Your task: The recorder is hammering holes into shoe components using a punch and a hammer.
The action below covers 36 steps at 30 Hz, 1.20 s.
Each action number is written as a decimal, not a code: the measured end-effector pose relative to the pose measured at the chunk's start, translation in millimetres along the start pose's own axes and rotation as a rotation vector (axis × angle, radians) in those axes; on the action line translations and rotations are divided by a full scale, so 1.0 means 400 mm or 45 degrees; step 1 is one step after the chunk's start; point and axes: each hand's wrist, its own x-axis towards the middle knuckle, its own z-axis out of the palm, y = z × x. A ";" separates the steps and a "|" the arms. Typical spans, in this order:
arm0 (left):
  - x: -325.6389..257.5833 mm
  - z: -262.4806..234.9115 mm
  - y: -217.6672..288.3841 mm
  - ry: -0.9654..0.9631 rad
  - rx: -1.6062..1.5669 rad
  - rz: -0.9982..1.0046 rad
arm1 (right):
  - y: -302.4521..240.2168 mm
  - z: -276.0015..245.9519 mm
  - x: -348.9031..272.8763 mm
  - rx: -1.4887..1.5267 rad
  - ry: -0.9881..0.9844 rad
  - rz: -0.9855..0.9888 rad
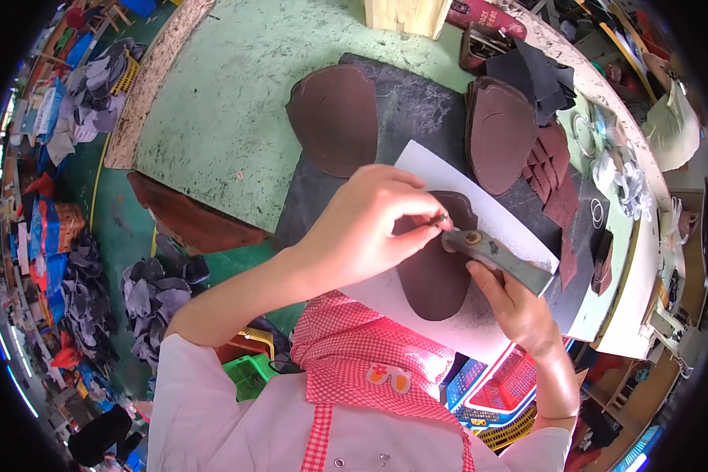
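Over white board (497, 219), left hand (376, 211) pinches small piece (444, 222); right hand (519, 311) grips grey tool (513, 266).

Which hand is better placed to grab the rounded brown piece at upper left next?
Probably the left hand: it is nearer that rounded brown piece; the right hand is farther off, holding a grey metal tool.

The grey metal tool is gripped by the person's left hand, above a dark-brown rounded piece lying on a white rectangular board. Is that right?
Not quite: the head view shows the right hand gripping the grey metal tool, not the left hand. The dark-brown rounded piece beneath it does lie on the white rectangular board.
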 end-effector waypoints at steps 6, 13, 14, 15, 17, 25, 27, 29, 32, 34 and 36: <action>0.073 -0.006 -0.017 -0.399 -0.399 -0.475 | -0.003 -0.009 -0.004 0.038 -0.066 0.087; 0.044 0.044 -0.022 -0.212 -0.167 -0.166 | 0.031 -0.015 0.003 0.467 -0.055 0.382; 0.034 0.048 -0.031 -0.160 -0.181 -0.192 | 0.040 -0.027 0.010 0.512 -0.060 0.475; 0.035 0.051 -0.034 -0.112 -0.204 -0.207 | 0.044 -0.039 0.013 0.552 -0.054 0.574; 0.070 -0.033 -0.054 -0.063 -0.033 -0.168 | 0.056 -0.054 0.031 0.487 0.157 0.448; 0.095 -0.195 -0.229 0.210 0.332 -0.403 | 0.173 -0.134 0.219 -0.884 0.279 -0.540; 0.088 -0.168 -0.218 0.245 0.419 -0.264 | 0.166 -0.155 0.207 -0.848 0.207 -0.386; 0.087 -0.135 -0.201 0.262 0.199 -0.211 | 0.158 -0.154 0.204 -0.816 0.133 -0.237; 0.095 -0.106 -0.157 0.203 0.029 -0.289 | 0.162 -0.135 0.217 -0.948 0.351 -0.622; 0.085 -0.101 -0.137 0.120 -0.141 -0.368 | 0.174 -0.130 0.207 -0.915 0.352 -0.608; 0.075 -0.095 -0.126 0.122 -0.333 -0.416 | 0.167 -0.134 0.192 -0.838 0.335 -0.520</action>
